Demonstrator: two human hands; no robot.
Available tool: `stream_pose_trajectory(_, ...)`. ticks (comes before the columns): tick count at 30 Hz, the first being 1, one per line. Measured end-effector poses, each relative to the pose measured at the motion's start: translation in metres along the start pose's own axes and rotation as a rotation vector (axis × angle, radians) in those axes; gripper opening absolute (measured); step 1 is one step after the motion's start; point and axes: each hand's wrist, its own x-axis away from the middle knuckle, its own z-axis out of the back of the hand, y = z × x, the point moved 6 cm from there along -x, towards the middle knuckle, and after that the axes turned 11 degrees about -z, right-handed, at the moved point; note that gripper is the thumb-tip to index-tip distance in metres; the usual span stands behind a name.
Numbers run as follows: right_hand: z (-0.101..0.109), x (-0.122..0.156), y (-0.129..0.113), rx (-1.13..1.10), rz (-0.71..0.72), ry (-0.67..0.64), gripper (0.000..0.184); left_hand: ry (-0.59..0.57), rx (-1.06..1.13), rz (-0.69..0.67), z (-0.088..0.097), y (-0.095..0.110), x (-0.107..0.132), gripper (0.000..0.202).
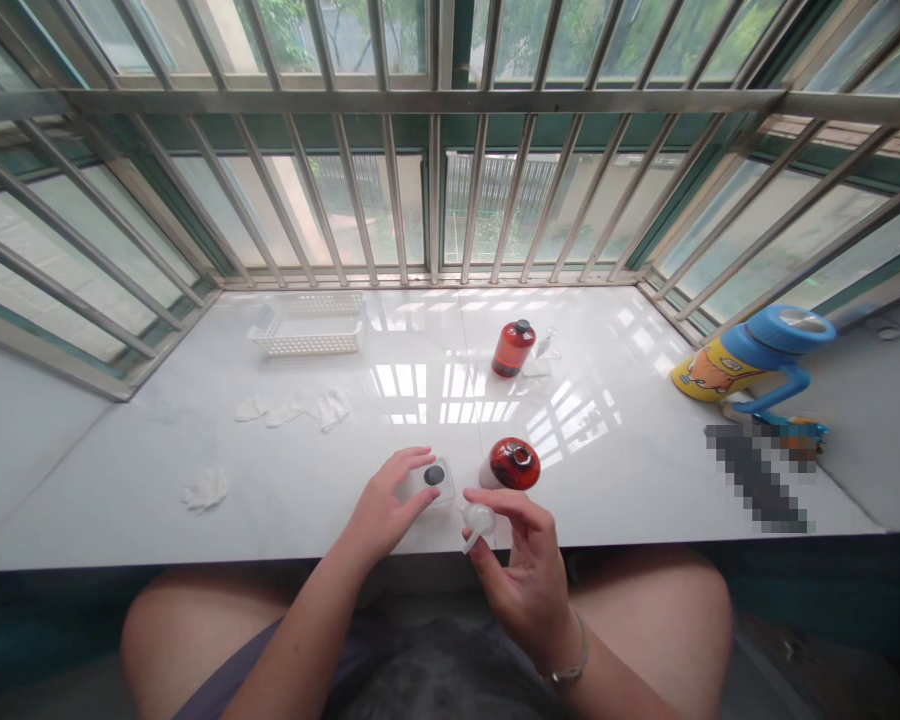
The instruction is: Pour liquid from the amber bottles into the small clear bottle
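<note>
My left hand (386, 505) is wrapped round a clear, square-looking bottle (444, 490) with a black cap, which stands near the table's front edge. Thumb and fingers lie on either side of the cap. My right hand (525, 565) pinches a whitish translucent pump head (480, 518) between thumb and fingers, just right of the clear bottle. Behind that hand stands a dark red bottle (515, 464) with an open neck. Farther back is a second red bottle (513, 348) with a black cap, beside a small clear-and-white pump piece (544, 355).
A white plastic basket (309, 330) stands at the back left. Crumpled white tissues (292, 408) lie before it, and another tissue (206, 489) is nearer. To the right are a blue-and-yellow flask (750, 355) and a blurred-out dark object (757, 480). Metal bars (435, 100) enclose the far side.
</note>
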Motion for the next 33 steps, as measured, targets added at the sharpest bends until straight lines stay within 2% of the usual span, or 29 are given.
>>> stream_pose_trajectory(4,0.001,0.0,0.001,-0.013,-0.014,0.005,0.053,0.045,0.015,-0.057,-0.001,0.004,0.001,0.026)
stream_pose_trajectory(8,-0.005,-0.004,0.0,-0.061,-0.017,0.016,0.052,0.197,0.195,-0.056,0.003,0.006,0.0,0.028)
stream_pose_trajectory(11,-0.015,-0.011,0.002,-0.103,-0.032,0.013,0.052,0.295,0.302,-0.009,0.01,0.005,0.001,0.032)
stream_pose_trajectory(15,-0.033,-0.02,0.011,-0.119,-0.068,-0.009,0.048,0.362,0.339,0.034,0.02,0.005,0.005,0.035)
stream_pose_trajectory(23,-0.049,-0.03,0.029,0.042,-0.098,0.008,0.044,0.407,0.369,0.076,0.026,0.002,0.018,0.037)
stream_pose_trajectory(29,-0.055,-0.03,0.05,0.144,-0.186,-0.029,0.043,0.432,0.389,0.008,0.03,0.009,0.016,0.033)
stream_pose_trajectory(33,-0.057,-0.029,0.054,0.229,-0.184,-0.037,0.044,0.419,0.393,-0.024,0.03,0.019,0.016,0.027)
